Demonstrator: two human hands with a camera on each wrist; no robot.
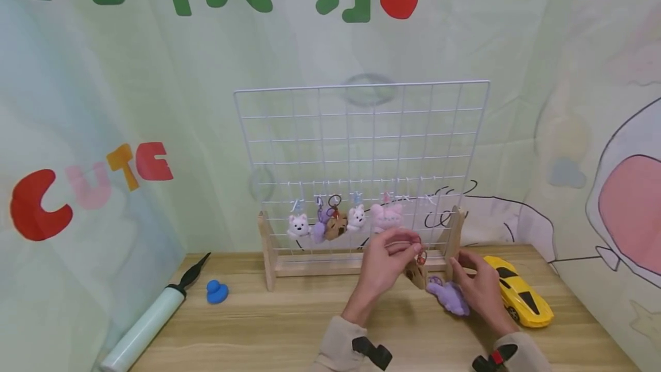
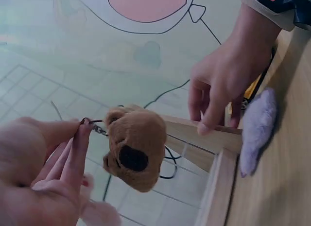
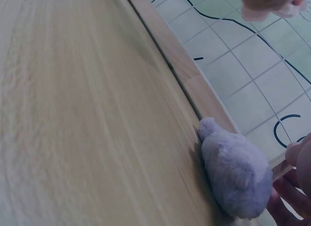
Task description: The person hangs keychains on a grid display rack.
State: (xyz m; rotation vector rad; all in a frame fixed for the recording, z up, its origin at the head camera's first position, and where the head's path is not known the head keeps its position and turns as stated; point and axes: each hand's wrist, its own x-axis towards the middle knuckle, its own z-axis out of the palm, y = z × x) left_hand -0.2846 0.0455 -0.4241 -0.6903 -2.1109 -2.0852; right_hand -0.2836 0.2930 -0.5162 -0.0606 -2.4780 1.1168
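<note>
My left hand (image 1: 387,260) pinches the ring of a brown plush keychain (image 2: 138,148) between thumb and fingertips. The plush, with a dark nose, hangs in front of the rack's lower right part. At the right end of the white wire grid rack (image 1: 361,138), my right hand (image 1: 480,283) grips the wooden post (image 1: 455,228), thumb on one side and fingers on the other. A purple plush keychain (image 1: 450,297) lies on the table between the hands. On hooks along the grid hang a white plush (image 1: 298,225), a brown plush (image 1: 337,226) and a pink plush (image 1: 387,217), among others.
A yellow toy car (image 1: 518,291) stands right of my right hand. To the left lie a pale green hand pump (image 1: 150,326) with a black nozzle and a small blue knobbed piece (image 1: 217,291). A printed cloth backdrop (image 1: 206,102) rises behind the wooden table (image 1: 248,326).
</note>
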